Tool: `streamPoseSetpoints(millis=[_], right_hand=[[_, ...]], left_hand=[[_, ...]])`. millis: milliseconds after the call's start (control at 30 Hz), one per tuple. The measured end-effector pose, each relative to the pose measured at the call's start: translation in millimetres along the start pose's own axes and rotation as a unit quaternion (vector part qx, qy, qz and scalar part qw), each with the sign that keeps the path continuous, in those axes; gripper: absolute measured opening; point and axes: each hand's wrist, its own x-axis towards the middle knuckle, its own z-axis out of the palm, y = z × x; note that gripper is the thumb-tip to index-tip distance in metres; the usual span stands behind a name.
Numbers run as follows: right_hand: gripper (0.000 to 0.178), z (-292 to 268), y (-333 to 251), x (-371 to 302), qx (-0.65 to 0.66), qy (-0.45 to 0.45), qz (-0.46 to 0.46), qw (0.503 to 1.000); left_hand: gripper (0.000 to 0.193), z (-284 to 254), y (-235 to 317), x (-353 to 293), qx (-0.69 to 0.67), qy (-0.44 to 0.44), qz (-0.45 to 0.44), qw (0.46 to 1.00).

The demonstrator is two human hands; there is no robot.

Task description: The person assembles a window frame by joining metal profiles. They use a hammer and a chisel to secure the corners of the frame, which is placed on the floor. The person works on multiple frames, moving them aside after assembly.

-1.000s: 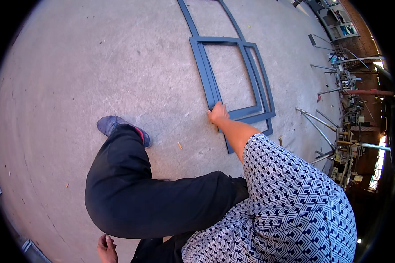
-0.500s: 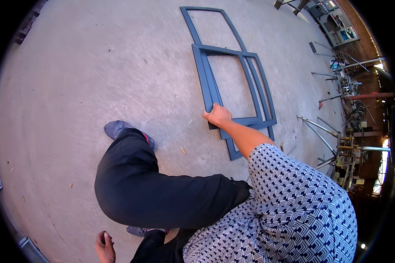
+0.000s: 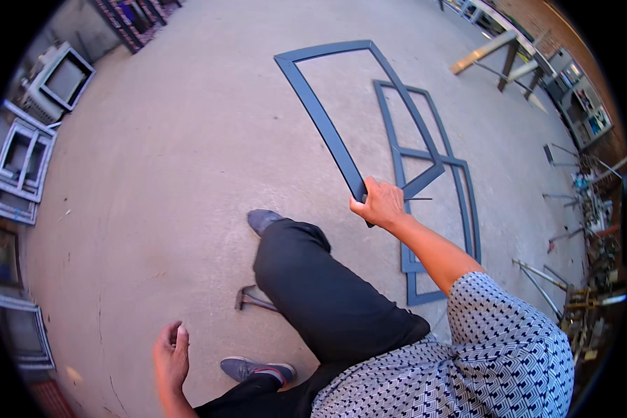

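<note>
My right hand [image 3: 377, 204] grips the near corner of a blue-grey metal frame [image 3: 319, 118] and holds it lifted and tilted above the concrete floor. Under and beside it, other blue-grey frames [image 3: 467, 202] lie flat on the floor. My left hand [image 3: 171, 352] hangs low at the bottom left, fingers loosely apart, holding nothing. A hammer [image 3: 253, 299] lies on the floor between my feet, close to my left hand. My dark-trousered leg [image 3: 313, 285] steps forward in the middle.
Stacked window frames [image 3: 21, 160] line the left edge. Wooden trestles [image 3: 498, 59] stand at the upper right. Metal rods, stands and scrap [image 3: 571, 279] crowd the right side. The concrete floor [image 3: 174, 160] stretches ahead.
My right hand has raised one frame off the stack, tilting it up. I have risen from a crouch and my left hand has come into view over the hammer.
</note>
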Motion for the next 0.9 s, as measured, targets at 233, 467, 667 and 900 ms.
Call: streamPoseSetpoints(millis=[233,467,667,900], right_hand=[[0.033,-37,-175,23,0.089,0.208,-0.352,0.908],[0.034,-82,-293,-67,0.081,0.190,-0.575,0.792],[0.033,-80,-349,-152,0.055,0.129,-0.703,0.698],[0.046,-60,-377,-225,0.013,-0.007,-0.753,0.658]], left_hand=[[0.044,-75,-9,-34,-0.157,0.149,0.158,0.963],[0.062,-88,-65,-102,-0.383,0.253,0.251,0.852],[0.067,-113,-122,-155,-0.508,0.357,0.333,0.709],[0.051,-118,-147,-206,-0.610,0.403,0.349,0.586]])
